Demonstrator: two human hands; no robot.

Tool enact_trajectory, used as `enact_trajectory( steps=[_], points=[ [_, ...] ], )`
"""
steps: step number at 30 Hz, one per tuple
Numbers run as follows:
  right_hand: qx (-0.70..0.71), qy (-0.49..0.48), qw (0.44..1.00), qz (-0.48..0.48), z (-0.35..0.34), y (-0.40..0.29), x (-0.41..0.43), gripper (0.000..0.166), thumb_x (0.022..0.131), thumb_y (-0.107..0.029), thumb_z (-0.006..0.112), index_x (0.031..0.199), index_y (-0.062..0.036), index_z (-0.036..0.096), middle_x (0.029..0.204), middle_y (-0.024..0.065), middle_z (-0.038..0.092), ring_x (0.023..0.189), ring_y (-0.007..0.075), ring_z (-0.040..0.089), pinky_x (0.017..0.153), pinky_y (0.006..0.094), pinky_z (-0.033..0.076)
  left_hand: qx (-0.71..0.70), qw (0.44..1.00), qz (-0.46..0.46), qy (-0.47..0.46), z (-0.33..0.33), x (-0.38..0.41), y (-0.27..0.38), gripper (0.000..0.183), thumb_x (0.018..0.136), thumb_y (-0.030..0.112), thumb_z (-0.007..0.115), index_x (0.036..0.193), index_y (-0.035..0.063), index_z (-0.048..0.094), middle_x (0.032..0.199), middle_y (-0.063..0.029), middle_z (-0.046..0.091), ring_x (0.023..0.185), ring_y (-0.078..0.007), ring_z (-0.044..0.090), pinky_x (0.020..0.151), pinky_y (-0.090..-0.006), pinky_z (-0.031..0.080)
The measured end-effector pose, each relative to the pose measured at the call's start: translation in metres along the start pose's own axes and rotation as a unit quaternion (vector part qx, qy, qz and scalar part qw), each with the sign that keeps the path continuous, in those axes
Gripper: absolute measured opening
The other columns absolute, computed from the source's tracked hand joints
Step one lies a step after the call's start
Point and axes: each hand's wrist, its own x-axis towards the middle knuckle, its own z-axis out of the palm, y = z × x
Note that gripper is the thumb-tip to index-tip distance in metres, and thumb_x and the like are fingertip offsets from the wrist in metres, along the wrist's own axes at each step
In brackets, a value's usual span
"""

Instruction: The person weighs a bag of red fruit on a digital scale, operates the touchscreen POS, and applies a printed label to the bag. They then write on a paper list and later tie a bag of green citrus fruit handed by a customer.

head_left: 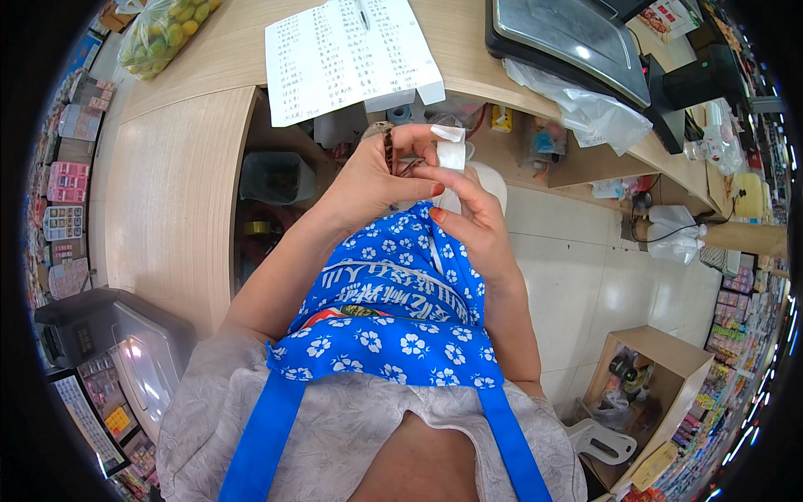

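My left hand is raised in front of my waist, its fingers curled around a thin tortoiseshell-patterned item. Most of that item is hidden, and its kind is unclear. A small white strip, like paper or a label, sits at the left fingertips with one end folded over. My right hand meets the left from the other side. Its index finger reaches to the patterned item, with the thumb apart below. Whether the right fingers grip anything is hidden. Beneath both hands is a blue apron with white flowers.
A handwritten sheet with a pen lies on the wooden counter. Nearby are a bag of green-yellow fruit and a weighing scale. Below are open shelves and a white stool. A wooden box stands at right.
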Motion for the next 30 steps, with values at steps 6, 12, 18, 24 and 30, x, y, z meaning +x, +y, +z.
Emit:
enact_trajectory(
  steps=[6, 12, 18, 24, 30],
  points=[
    [0.048, -0.003, 0.998, 0.029, -0.001, -0.002, 0.000, 0.042, 0.079, -0.005, 0.059, 0.122, -0.0048, 0.062, 0.117, 0.0121, 0.054, 0.116, 0.0246, 0.049, 0.100, 0.0342, 0.037, 0.000, 1.000, -0.005, -0.005, -0.006, 0.003, -0.005, 0.049, 0.074, -0.001, 0.071, 0.122, 0.0080, 0.060, 0.089, 0.0016, 0.060, 0.083, -0.0080, 0.058, 0.078, -0.0219, 0.047],
    [0.096, 0.004, 0.991, 0.088, -0.005, -0.008, -0.003, 0.040, 0.079, -0.002, 0.058, 0.118, -0.0044, 0.063, 0.121, 0.0123, 0.053, 0.118, 0.0251, 0.048, 0.101, 0.0351, 0.036, -0.008, 1.000, 0.014, -0.011, -0.004, 0.003, -0.004, 0.051, 0.074, -0.002, 0.071, 0.123, 0.0078, 0.059, 0.091, 0.0018, 0.060, 0.085, -0.0076, 0.057, 0.077, -0.0221, 0.046],
    [-0.041, 0.032, 0.998, -0.043, -0.012, -0.020, 0.003, 0.037, 0.076, -0.001, 0.059, 0.112, -0.0066, 0.066, 0.122, 0.0127, 0.053, 0.120, 0.0272, 0.046, 0.102, 0.0372, 0.036, -0.036, 0.997, 0.050, -0.041, 0.004, 0.012, 0.002, 0.053, 0.073, 0.000, 0.073, 0.123, 0.0074, 0.058, 0.093, 0.0015, 0.059, 0.086, -0.0088, 0.056, 0.077, -0.0228, 0.046],
    [-0.097, 0.055, 0.991, -0.076, -0.014, -0.028, 0.005, 0.036, 0.075, -0.001, 0.059, 0.109, -0.0091, 0.067, 0.123, 0.0124, 0.055, 0.120, 0.0288, 0.046, 0.102, 0.0387, 0.035, -0.021, 0.997, 0.059, -0.044, 0.007, 0.016, 0.005, 0.054, 0.073, 0.000, 0.074, 0.124, 0.0073, 0.058, 0.092, 0.0012, 0.059, 0.088, -0.0101, 0.057, 0.078, -0.0244, 0.048],
    [-0.183, 0.064, 0.974, -0.121, -0.017, -0.036, 0.006, 0.036, 0.073, -0.002, 0.059, 0.107, -0.0098, 0.068, 0.122, 0.0127, 0.057, 0.120, 0.0304, 0.045, 0.102, 0.0397, 0.035, -0.029, 0.996, 0.067, -0.054, 0.010, 0.018, 0.009, 0.054, 0.074, 0.000, 0.074, 0.125, 0.0065, 0.057, 0.093, 0.0006, 0.059, 0.089, -0.0110, 0.058, 0.079, -0.0259, 0.049]
  ],
)
